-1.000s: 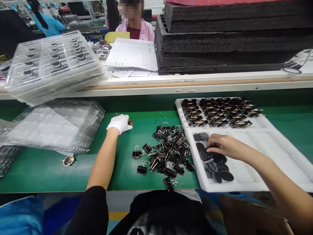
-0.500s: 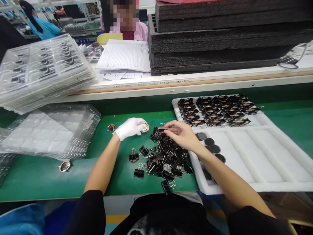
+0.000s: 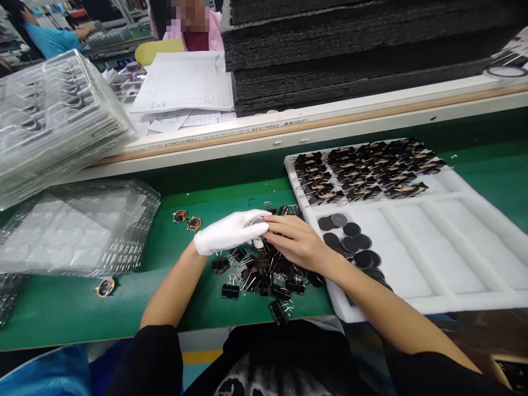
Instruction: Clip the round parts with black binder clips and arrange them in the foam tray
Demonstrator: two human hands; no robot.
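Note:
Over the heap of black binder clips (image 3: pixel 264 275), my two hands meet. My left hand (image 3: pixel 229 231), in a white glove, is closed around a small round watch case (image 3: pixel 256 221), mostly covered by fingers. My bare right hand (image 3: pixel 299 242) pinches at the right side of that case. The dark disc seen in its fingers earlier is hidden by them now. Two gold-rimmed watch cases (image 3: pixel 193 223) lie on the green table left of the glove. Another gold-rimmed piece (image 3: pixel 105 287) rests nearer the front.
At right, a white foam tray (image 3: pixel 466 220) holds rows of clipped pieces (image 3: pixel 363 170) and loose dark discs (image 3: pixel 351 230). Clear plastic trays (image 3: pixel 78 231) are stacked at left, with more (image 3: pixel 61 121) on the ledge. Black foam slabs (image 3: pixel 350 66) and papers (image 3: pixel 185 82) lie behind; people sit beyond.
My right hand has brought the dark disc left to the watch case, and my left hand has moved slightly right, so both hands now touch. The whole view has shifted a little.

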